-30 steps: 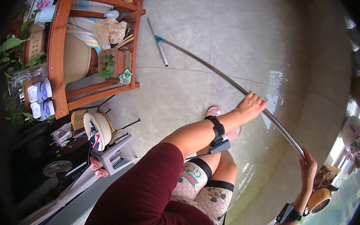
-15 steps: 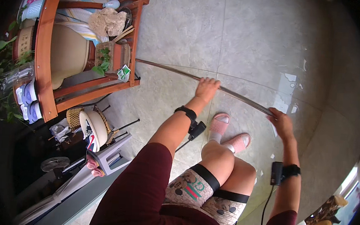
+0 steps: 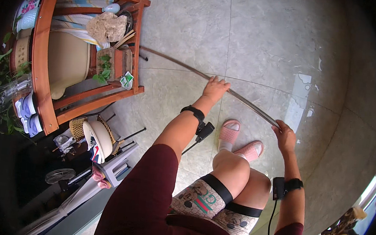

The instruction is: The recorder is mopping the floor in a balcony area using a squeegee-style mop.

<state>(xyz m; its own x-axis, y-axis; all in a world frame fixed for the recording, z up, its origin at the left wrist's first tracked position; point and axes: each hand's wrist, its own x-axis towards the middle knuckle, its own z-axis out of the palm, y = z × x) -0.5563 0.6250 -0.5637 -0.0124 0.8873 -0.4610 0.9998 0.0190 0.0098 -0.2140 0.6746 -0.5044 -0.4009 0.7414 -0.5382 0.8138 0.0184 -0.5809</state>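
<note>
A long, thin metallic pole [image 3: 253, 106] slants across in front of me, from the lower right up to the left. My left hand [image 3: 216, 89] is closed around its middle, knuckles up. Near its right end, my right hand [image 3: 285, 136] grips the same pole. Its far end passes beneath the wooden rack [image 3: 74, 115] on the left, where I cannot see what it carries. Black straps with small dark boxes sit on both my forearms.
On the rack are a rough beige stone [image 3: 107, 26], a brown planter [image 3: 120, 62] and lavender-white shoes [image 3: 28, 113]. A cream hat-shaped thing [image 3: 98, 138] lies lower left. My feet in pink slippers [image 3: 229, 132] stand on the grey floor [image 3: 191, 25] with pale patches.
The pole has swung: its far end has shifted away from me along the rack, and my right hand has come left and nearer. The left hand stays almost in place.
</note>
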